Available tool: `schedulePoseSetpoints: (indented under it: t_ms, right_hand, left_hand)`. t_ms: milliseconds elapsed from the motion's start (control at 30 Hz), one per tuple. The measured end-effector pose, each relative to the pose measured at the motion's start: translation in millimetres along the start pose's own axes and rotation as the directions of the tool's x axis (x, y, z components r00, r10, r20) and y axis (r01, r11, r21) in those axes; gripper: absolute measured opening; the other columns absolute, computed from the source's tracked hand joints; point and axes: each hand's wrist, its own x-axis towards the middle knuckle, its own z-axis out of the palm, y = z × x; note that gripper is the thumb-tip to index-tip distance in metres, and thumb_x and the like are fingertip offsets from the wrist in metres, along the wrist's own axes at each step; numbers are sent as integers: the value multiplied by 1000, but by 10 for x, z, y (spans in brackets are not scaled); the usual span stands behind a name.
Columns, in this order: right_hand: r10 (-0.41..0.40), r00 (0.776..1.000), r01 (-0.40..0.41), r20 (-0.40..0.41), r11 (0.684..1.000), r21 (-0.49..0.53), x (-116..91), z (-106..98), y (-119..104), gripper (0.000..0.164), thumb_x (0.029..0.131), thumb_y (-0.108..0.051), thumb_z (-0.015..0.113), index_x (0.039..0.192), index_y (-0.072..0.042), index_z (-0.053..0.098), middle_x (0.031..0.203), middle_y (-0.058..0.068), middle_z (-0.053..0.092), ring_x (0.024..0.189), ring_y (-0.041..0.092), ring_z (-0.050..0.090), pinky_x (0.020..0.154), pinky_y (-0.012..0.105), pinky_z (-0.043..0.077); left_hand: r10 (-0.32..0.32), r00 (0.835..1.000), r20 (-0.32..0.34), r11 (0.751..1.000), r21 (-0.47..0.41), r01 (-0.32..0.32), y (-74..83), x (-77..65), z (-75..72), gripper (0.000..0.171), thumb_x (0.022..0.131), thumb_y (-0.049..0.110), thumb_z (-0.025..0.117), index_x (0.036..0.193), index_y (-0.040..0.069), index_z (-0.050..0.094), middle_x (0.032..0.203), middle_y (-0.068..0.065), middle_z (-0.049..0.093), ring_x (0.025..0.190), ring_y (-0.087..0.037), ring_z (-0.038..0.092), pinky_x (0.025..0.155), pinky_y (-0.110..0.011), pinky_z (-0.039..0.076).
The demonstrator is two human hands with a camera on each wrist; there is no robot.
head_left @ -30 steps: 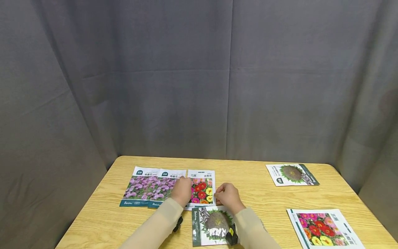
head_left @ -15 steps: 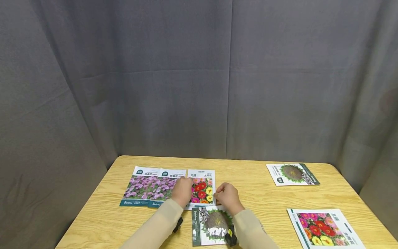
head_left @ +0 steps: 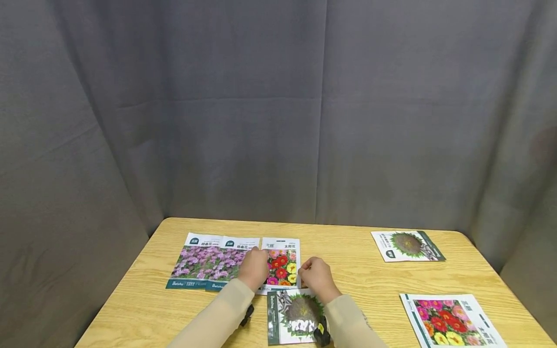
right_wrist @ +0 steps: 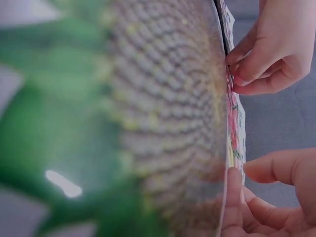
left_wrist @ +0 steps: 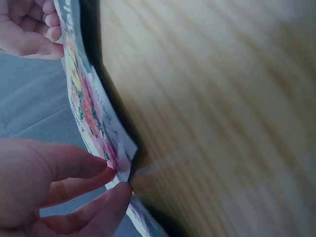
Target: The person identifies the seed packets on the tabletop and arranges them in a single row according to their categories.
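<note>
The red packet (head_left: pixel 284 270) lies on the table (head_left: pixel 348 261) between the two hands, its long axis running away from the person, so the fingers meet it across its width: the left hand (head_left: pixel 254 268) pinches its left edge near the closer corner, and the right hand (head_left: pixel 316 278) pinches its right edge, thumb and fingers together on it, neither hand clearly nearer. Just beyond the left hand's side sit the overlapping purple packets (head_left: pixel 229 265), and closer to the person the sunflower packet (head_left: pixel 300 314) lies crosswise, meeting or overlapping the red packet's near edge; which, I cannot tell.
</note>
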Motion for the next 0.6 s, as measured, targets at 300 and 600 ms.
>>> schedulePoseSetpoints:
  t_ms: [300,600]
  right_hand:
    - [-26,998,23,60,999,48,-48,12,-1,17,98,-3,57,109,9,61,85,12,62,66,18,61,59,35,53]
    - [-112,992,114,52,993,-27,-119,-135,-54,23,95,-4,59,115,6,62,93,11,61,73,20,57,61,35,47]
  left_hand:
    - [1,999,46,1000,-2,-1,-24,-27,-41,18,82,-14,71,99,-7,74,88,-20,64,68,-26,65,58,-30,56]
    - [86,996,18,994,70,-87,120,-87,-153,18,88,-3,72,105,0,76,91,-14,66,76,-26,64,61,-31,56]
